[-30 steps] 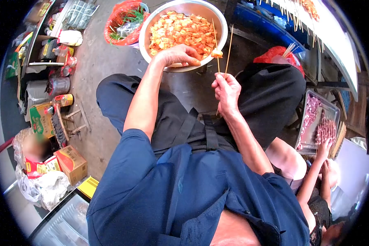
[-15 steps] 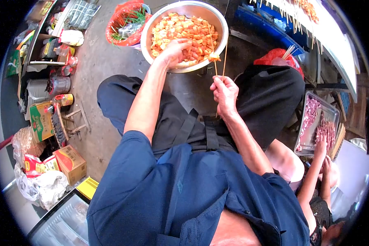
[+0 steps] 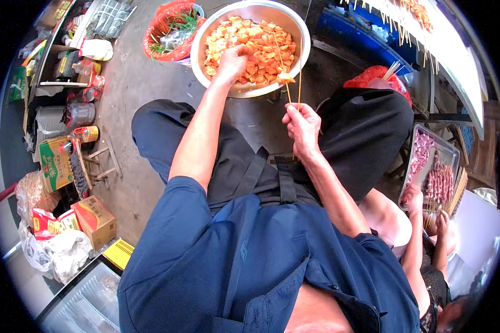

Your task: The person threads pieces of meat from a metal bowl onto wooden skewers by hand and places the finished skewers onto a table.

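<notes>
A large metal bowl (image 3: 301,33) of orange-red marinated meat pieces (image 3: 261,41) stands in front of my knees. My left hand (image 3: 234,64) is over the meat at the bowl's near left, its fingers curled together; whatever is between them is hidden. My right hand (image 3: 304,129) pinches two thin wooden skewers (image 3: 300,77) just short of the rim, their tips pointing away over the bowl. One piece of meat (image 3: 284,77) is threaded on the left skewer, near the rim.
Left of the bowl is a red-lined bucket (image 3: 150,39) with greens. A white table (image 3: 455,61) holding skewers stands right. A co-worker's hands (image 3: 412,197) are at a tray (image 3: 408,172) of meat skewers. Boxes (image 3: 94,222) and a stool (image 3: 108,161) are left.
My left hand has drawn its fingers together and risen slightly over the meat. The skewers in my right hand have shifted a little left. The co-worker's hands have moved back from the tray's skewers.
</notes>
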Available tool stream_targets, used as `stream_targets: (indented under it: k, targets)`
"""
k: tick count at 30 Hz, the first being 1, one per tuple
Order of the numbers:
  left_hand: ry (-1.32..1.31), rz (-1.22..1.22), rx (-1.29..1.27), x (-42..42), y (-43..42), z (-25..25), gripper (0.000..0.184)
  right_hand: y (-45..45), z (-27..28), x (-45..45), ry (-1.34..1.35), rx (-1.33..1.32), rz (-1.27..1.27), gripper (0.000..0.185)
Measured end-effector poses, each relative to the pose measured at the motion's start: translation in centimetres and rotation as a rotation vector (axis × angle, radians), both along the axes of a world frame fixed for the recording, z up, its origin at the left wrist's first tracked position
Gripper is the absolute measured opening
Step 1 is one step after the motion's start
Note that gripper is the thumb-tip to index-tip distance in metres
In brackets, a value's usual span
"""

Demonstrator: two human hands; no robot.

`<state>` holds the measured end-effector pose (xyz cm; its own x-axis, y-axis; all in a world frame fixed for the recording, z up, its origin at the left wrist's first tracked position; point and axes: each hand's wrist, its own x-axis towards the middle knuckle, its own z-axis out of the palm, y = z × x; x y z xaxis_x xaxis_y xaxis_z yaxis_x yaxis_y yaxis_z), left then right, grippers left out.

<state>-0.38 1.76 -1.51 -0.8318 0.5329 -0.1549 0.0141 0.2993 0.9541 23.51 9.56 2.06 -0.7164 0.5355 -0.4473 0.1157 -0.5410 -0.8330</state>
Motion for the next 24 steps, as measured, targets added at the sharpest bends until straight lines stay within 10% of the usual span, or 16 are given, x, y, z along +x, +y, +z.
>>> stream_targets:
  k: [5, 8, 24]
  targets:
    - [0.695, -0.137, -0.480, 0.9, 0.0, 0.9, 0.015, 0.0, 0.1, 0.0, 0.005, -0.010, 0.001, 0.011]
    - [0.502, -0.493, -0.574, 0.5, 0.7, -0.4, 0.025, 0.1, 0.0, 0.1, 0.007, -0.013, -0.002, 0.012]
    - [-0.081, -0.745, -0.390, 2.0, -0.4, 4.6, 0.031, 0.2, 0.2, 0.2, -0.002, -0.021, -0.005, 0.012]
